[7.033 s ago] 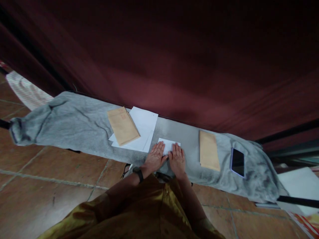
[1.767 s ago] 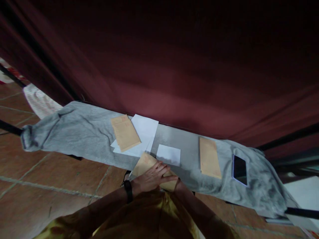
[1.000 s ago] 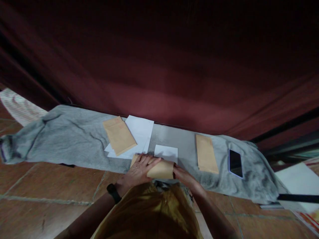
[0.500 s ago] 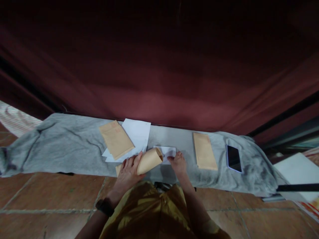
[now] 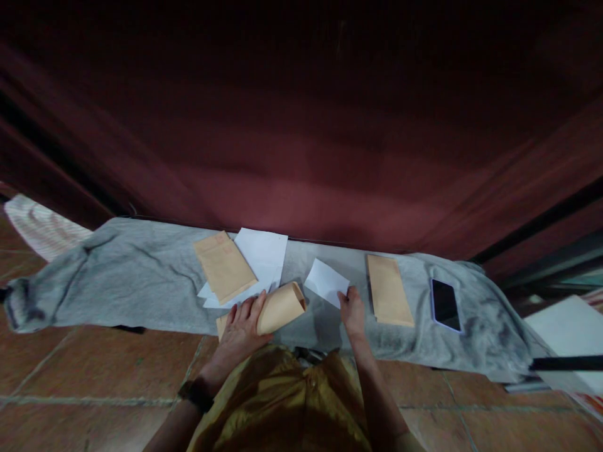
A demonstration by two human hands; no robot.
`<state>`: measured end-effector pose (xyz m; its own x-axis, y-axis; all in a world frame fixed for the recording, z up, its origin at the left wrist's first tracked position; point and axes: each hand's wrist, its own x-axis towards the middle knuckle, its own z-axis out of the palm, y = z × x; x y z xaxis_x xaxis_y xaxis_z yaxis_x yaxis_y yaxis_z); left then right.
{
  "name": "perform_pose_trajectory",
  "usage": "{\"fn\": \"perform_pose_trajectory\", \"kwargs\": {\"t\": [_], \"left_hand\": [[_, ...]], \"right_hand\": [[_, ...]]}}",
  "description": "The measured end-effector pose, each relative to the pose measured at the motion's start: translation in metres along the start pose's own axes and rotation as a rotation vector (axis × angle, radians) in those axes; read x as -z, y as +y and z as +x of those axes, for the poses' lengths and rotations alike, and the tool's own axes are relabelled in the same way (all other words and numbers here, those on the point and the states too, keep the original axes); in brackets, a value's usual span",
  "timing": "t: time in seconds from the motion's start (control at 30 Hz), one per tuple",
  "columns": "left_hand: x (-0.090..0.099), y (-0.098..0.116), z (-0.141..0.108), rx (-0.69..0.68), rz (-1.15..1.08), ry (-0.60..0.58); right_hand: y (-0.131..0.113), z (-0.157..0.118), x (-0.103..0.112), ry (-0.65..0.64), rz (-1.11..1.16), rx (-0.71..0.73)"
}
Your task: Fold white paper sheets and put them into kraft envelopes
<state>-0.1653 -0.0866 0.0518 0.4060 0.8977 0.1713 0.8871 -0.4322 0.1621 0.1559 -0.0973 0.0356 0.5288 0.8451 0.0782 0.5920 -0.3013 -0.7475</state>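
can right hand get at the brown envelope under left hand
Probably yes: the brown envelope opens toward the right hand, with only gray cloth and the white paper it grips between them.

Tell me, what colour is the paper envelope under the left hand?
The curved paper envelope is light brown, as the head view shows.

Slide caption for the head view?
Left hand holding a gaping brown envelope, right hand pinching a white paper, over a gray cloth.
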Motion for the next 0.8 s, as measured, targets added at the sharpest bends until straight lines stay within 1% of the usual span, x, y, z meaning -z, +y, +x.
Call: {"fn": "perform_pose_trajectory", "kwargs": {"t": [0.07,0.13,0.17,0.23,0.37,0.4,0.53,0.57,0.7,0.8], "left_hand": [[-0.001,-0.001,0.000,-0.007,-0.016,0.002],[-0.003,-0.002,0.000,-0.018,-0.024,0.008],[-0.004,-0.002,0.000,-0.024,-0.025,0.009],[-0.007,-0.003,0.000,-0.035,-0.024,0.007],[-0.011,-0.007,0.001,-0.055,-0.026,0.008],[-0.011,-0.007,0.000,-0.060,-0.026,0.006],[-0.012,-0.006,0.001,-0.082,-0.022,-0.008],[-0.012,-0.005,0.001,-0.090,-0.024,-0.007],[-0.009,-0.001,0.003,-0.128,-0.028,0.013],[-0.006,0.002,0.006,-0.154,-0.031,0.019]], "right_hand": [[0.003,0.002,0.009,0.019,0.174,0.010],[0.004,0.000,0.015,-0.026,0.310,0.038],[0.004,-0.003,0.017,-0.061,0.341,0.058],[0.005,-0.008,0.019,-0.117,0.321,0.096],[0.012,-0.011,0.022,-0.121,0.197,0.115],[0.015,-0.009,0.024,-0.147,0.178,0.111],[0.024,0.003,0.036,-0.366,0.131,0.085],[0.025,0.006,0.039,-0.404,0.125,0.083],[0.023,0.015,0.046,-0.465,0.114,0.092],[0.019,0.016,0.046,-0.492,0.115,0.100]]}}
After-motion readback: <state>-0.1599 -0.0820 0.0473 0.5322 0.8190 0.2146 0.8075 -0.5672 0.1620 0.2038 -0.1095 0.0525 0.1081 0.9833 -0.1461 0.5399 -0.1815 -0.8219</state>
